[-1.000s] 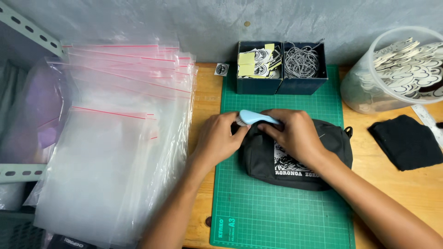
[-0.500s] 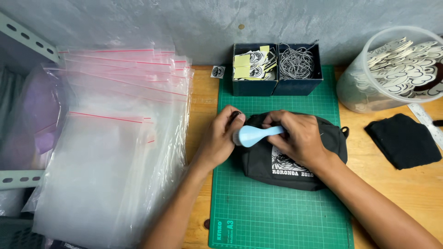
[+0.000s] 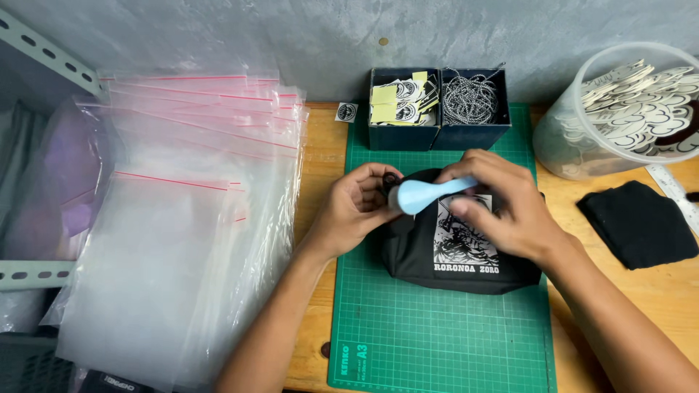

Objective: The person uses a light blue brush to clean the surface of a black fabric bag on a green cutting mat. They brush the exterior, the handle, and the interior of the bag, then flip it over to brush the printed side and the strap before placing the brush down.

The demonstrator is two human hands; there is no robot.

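Grey plaster wall is seen along the top, and below it a wooden table (image 3: 320,156) is covered at its centre by a green cutting mat (image 3: 437,335). At nine o'clock a large stack of clear zip bags (image 3: 182,240) with pink seal strips is spread over the table's left edge. At two o'clock a clear plastic tub (image 3: 582,145) filled with white cut-out stickers is stood, and just below it, at three o'clock, a folded black cloth (image 3: 641,222) is laid on the wood. On the mat's middle a black pouch (image 3: 459,255) with a white printed figure is laid flat. At twelve o'clock two dark blue boxes are set side by side, touching: the left box (image 3: 400,135) is filled with small tags and yellow slips, the right box (image 3: 473,131) with coiled speckled cord. The right hand (image 3: 502,200) is rested on the pouch, its grip clenched around a pale blue tool (image 3: 426,194) that is pointed towards nine o'clock. The left hand (image 3: 357,207) is placed at the pouch's left end, its fingers pinched on the edge there, touching the tool's rounded head. A small round sticker (image 3: 346,112) is left on the wood at eleven o'clock.
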